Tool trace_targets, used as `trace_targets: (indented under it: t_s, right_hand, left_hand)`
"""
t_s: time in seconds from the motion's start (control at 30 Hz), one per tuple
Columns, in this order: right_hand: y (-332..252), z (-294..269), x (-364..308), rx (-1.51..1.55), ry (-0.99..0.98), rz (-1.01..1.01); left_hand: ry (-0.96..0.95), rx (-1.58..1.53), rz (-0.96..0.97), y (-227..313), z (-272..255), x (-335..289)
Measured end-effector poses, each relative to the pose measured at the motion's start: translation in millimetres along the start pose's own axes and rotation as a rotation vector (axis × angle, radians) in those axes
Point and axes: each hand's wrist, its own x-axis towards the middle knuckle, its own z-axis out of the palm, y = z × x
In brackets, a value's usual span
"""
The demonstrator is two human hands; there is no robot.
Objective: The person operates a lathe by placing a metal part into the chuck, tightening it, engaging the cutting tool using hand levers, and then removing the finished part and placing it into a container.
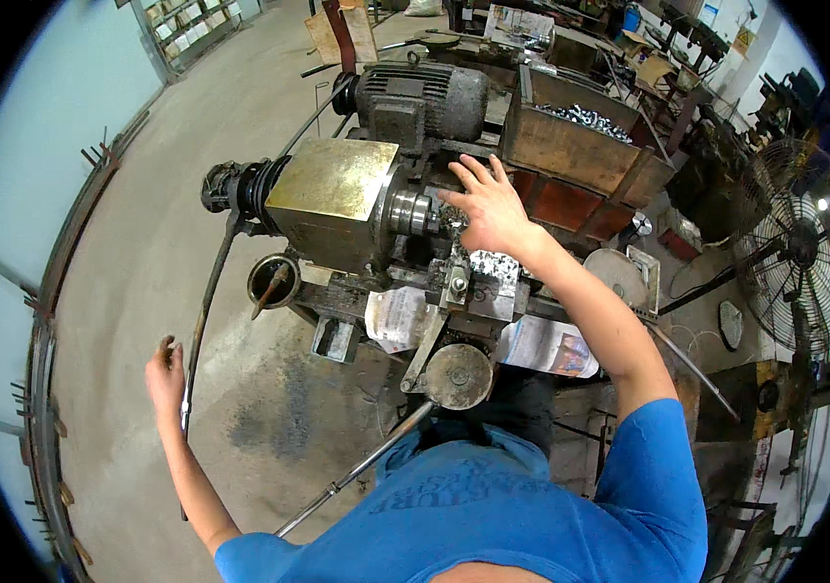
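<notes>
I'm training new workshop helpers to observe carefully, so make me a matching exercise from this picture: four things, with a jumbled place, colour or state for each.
Things:
1. left hand
2. right hand
3. electric motor
4. open box

Descriptions:
A. holding many small metal parts
B. spread open near the shiny chuck
C. beside the long dark rod
D. dark and ribbed

Right pairs: 1-C, 2-B, 3-D, 4-A

From the wearer's head, the fisheye view looks steeply down and forward, close above the blue fabric T-shirt (pixel 497 496) and near the boxy metal machine housing (pixel 322 233) with its yellowish top, reaching (edges bowed) the smooth pale-blue wall (pixel 75 97) and dark, round, wire-caged fan (pixel 801 243).
</notes>
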Motion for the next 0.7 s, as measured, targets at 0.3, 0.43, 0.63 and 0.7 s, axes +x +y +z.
trace_targets:
  t_s: [0.3,0.43,0.63,0.7]
  right_hand:
    - [-22.2,-13.2,7.2,-0.132,-0.215,0.112]
    - [-25.7,4.2,16.6,-0.125,-0.310,-0.008]
    - [-27.9,20.0,30.2,-0.035,-0.413,-0.052]
    - [-32.6,22.9,31.7,0.009,-0.356,-0.060]
  left_hand:
    - [-0.049,0.239,-0.187,-10.1,44.9,-22.6]
    - [-0.080,0.246,-0.244,-11.5,49.2,-4.5]
    - [-0.006,0.214,-0.257,42.3,59.1,-52.1]
    - [-0.004,0.220,-0.314,67.1,55.0,-66.7]
